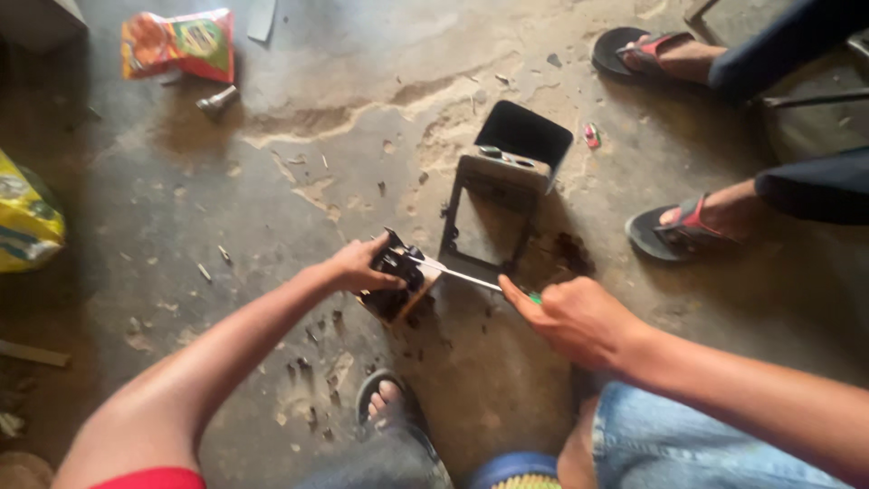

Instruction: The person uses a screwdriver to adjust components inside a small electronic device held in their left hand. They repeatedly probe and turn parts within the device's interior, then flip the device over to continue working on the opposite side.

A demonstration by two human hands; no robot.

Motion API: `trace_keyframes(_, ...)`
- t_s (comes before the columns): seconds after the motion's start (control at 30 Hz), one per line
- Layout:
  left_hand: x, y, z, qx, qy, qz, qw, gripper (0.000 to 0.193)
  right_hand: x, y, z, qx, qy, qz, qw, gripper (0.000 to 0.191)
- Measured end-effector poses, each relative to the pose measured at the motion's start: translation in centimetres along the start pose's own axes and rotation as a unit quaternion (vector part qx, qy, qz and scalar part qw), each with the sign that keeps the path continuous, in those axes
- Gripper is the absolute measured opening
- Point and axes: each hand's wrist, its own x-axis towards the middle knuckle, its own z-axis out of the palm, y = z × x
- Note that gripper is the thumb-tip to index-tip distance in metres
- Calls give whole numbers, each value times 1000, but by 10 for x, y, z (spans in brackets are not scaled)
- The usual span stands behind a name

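Observation:
My left hand (358, 265) grips a small black and tan mechanical part (396, 281) resting on the concrete floor. My right hand (570, 319) holds a screwdriver (463, 275) with a green handle; its metal shaft runs left and its tip sits on the top of the part. Just behind the part lies a grey plastic frame (496, 204) with a rectangular opening, and a black panel (525, 131) at its far end.
Another person's two feet in sandals (674, 226) stand at the right. My own sandalled foot (387, 403) is near the bottom. A red snack wrapper (181, 41) and a yellow bag (27, 217) lie at the left on the cracked floor.

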Motion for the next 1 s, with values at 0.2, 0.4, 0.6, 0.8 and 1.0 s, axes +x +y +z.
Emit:
trace_keyframes(0.2,-6,-1,-9,-53,-25,21,998,106,0,-38,24,74,74,117,988,81)
trace_keyframes(0.4,-2,-4,-1,-18,6,2,1000,117,7,-17,39,804,-129,230,533,58)
trace_keyframes(0.6,2,-4,2,13,-18,-4,1000,120,9,-1,17,760,-98,209,607,45)
trace_keyframes(0.8,6,-7,4,21,-30,-11,999,122,7,-20,-1,154,172,102,968,34)
trace_keyframes(1.0,0,0,3,28,-19,-30,999,125,8,19,-7,685,-120,258,671,27)
